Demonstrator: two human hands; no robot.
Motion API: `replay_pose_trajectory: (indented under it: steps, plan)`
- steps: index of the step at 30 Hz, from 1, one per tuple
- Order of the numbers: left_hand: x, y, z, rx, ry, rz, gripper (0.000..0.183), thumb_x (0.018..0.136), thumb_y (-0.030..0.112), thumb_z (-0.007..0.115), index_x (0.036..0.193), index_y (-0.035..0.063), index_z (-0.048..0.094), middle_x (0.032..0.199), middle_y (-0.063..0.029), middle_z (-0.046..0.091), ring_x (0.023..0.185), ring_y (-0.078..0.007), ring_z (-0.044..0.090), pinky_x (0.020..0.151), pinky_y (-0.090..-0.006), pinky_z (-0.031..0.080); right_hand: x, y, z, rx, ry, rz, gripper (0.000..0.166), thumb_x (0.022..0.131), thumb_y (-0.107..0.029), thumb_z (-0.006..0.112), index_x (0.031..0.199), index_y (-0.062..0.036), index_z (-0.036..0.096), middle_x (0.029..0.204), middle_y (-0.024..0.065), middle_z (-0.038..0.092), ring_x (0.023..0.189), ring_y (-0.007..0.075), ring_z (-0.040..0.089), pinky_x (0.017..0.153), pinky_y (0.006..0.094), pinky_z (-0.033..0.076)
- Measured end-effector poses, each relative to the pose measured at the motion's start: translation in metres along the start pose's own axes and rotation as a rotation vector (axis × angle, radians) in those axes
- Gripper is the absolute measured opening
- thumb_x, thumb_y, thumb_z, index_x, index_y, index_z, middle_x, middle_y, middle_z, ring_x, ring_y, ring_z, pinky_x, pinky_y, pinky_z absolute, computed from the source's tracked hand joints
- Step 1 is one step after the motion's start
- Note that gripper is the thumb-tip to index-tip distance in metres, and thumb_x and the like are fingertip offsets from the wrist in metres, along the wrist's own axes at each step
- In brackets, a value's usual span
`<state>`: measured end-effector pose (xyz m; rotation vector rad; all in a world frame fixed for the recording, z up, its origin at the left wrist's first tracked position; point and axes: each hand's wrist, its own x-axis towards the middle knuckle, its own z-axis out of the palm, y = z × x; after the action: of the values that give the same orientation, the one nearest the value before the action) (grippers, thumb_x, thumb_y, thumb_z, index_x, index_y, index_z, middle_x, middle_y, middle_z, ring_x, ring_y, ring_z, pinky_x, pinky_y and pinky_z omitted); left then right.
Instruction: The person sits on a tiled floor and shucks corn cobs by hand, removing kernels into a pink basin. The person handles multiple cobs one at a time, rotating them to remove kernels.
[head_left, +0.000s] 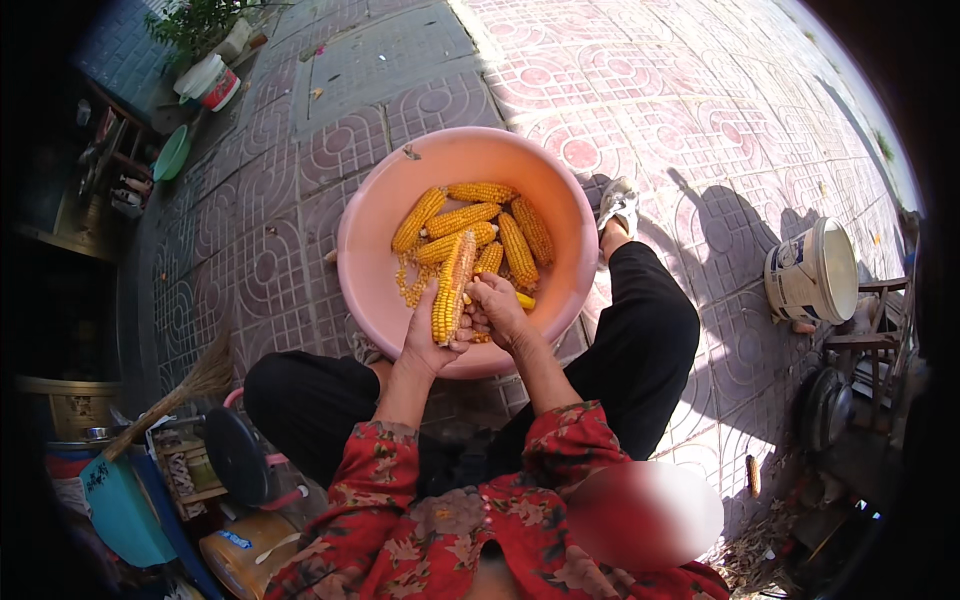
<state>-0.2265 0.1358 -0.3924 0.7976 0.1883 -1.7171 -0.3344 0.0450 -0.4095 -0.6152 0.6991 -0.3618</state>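
My left hand (426, 330) grips a yellow corn cob (448, 300) near its lower end, tilted upward over a pink plastic basin (367, 300). A strip along the cob's right side is bare of kernels. At that stripped edge, the bent fingers of my right hand (496, 309) press, with a loose kernel by the thumb. Several whole corn cobs (516, 250) lie in the basin beyond my hands. Loose kernels (411, 289) are gathered on the basin floor, left of the held cob. The basin stands between my legs.
A white bucket (806, 274) lies tipped at the right beside a wooden chair (870, 337). To the left are a straw broom (180, 386), a round black stool (238, 456) and a green basin (172, 154). A bare cob (752, 476) rests on the paving (675, 127) at lower right.
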Motion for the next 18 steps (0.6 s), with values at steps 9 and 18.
replay_pose_trajectory:
  steps: [9,18]
  plan:
    - [0.000,-0.003,-0.003,-0.041,0.032,0.004,0.053,0.085,0.061,0.042,0.092,0.0102,0.057,0.064,-0.0056,0.055,0.042,-0.0142,0.047,0.033,-0.0209,0.034,-0.003,0.003,0.004,-0.049,0.047,0.015,0.038,0.082,-0.032,0.065,0.104,-0.0043,0.050,0.065,-0.0012,0.050,0.040,0.0046,0.037,0.033,0.0167,0.027]
    - [0.001,-0.008,-0.002,0.120,0.179,0.116,0.048,0.086,0.059,0.042,0.098,0.0153,0.056,0.068,-0.0043,0.057,0.043,-0.0149,0.048,0.033,-0.0225,0.034,-0.015,-0.011,0.008,-0.248,-0.127,-0.005,0.037,0.081,-0.026,0.063,0.108,-0.0028,0.050,0.065,-0.0017,0.050,0.044,0.0043,0.040,0.037,0.0167,0.030]
